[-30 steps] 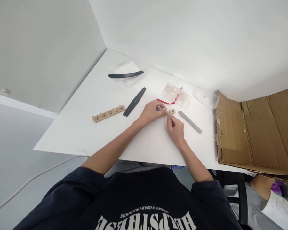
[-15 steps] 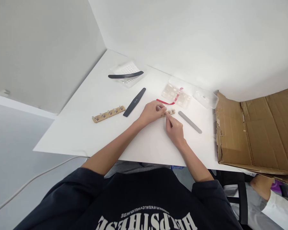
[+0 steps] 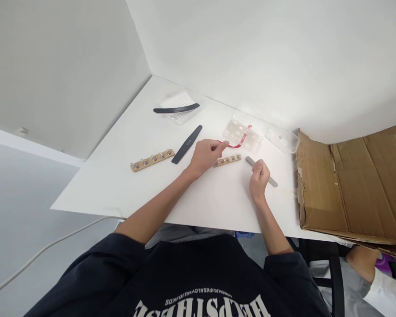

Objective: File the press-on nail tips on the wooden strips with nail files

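My left hand (image 3: 205,155) is closed in a pinch beside the left end of a short wooden strip (image 3: 229,161) that carries a row of small metal-and-clear pieces. Whatever is between its fingertips is too small to name. A fist, my right hand (image 3: 259,177), is over the middle of a grey nail file (image 3: 272,182), whose two ends stick out past it. Its contents, if any, are hidden. Behind the left fingertips runs a red-and-white strip (image 3: 240,142), partly across a clear compartment box (image 3: 232,130).
A second wooden strip with metal pieces (image 3: 153,160) lies at left, near a black nail file (image 3: 187,144). Farther back, a curved black file (image 3: 176,108) rests on a clear tray (image 3: 183,118). A clear lid (image 3: 283,140) and a cardboard box (image 3: 366,185) are at right.
My right hand has left the short wooden strip and moved right, over the grey file, closing into a fist. My left hand stays near the strip, which now shows more fully.
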`<state>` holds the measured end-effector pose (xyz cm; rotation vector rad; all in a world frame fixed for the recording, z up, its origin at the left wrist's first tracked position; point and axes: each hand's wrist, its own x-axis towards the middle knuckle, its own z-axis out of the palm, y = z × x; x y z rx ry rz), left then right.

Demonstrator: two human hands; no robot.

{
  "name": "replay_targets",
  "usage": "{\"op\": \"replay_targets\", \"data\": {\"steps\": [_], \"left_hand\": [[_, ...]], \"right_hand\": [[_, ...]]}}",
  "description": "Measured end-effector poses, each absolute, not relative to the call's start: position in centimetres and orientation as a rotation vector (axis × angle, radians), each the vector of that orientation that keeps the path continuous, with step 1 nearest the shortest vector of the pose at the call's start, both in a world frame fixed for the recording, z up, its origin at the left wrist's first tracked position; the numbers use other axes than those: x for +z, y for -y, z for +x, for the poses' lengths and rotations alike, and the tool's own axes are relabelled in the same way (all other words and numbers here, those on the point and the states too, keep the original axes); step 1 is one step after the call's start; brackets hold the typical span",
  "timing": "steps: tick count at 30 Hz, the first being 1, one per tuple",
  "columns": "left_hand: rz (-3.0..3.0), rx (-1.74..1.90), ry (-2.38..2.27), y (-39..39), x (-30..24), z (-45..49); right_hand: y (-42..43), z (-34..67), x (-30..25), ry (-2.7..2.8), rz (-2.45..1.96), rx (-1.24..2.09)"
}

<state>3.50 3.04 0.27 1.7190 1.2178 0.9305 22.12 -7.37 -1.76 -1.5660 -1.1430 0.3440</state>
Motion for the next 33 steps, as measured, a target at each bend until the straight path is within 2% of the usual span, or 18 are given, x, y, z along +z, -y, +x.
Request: {"op": "replay_targets", "data": {"steps": [5, 10, 16, 21, 26, 33], "left_hand": [[1.630, 0.964, -1.078, -2.8, 0.6, 3.2], [1.782, 0.860, -1.112, -2.5, 0.8, 3.4], [1.603, 0.930, -1.013, -2.6, 0.5, 3.5], [1.693, 1.026, -1.069, -2.6, 0.7, 3.3], [1.763, 1.015, -1.039, -2.7, 0.1, 4.0], [1.834, 1.015, -1.080, -2.8, -0.7, 4.1]], "right_hand": [[7.3, 22.6, -1.4, 1.051, -1.523, 0.566], [7.3, 23.0, -1.4, 1.169, -1.557, 0.456], [7.4, 23.1, -1.4, 1.081, -1.516, 0.661], [7.1, 23.5, -1.2, 1.164, -1.519, 0.447], [6.8, 24.0, -1.5, 1.008, -1.513, 0.642], [6.8, 24.6, -1.5, 1.176, -1.507, 0.226]]}}
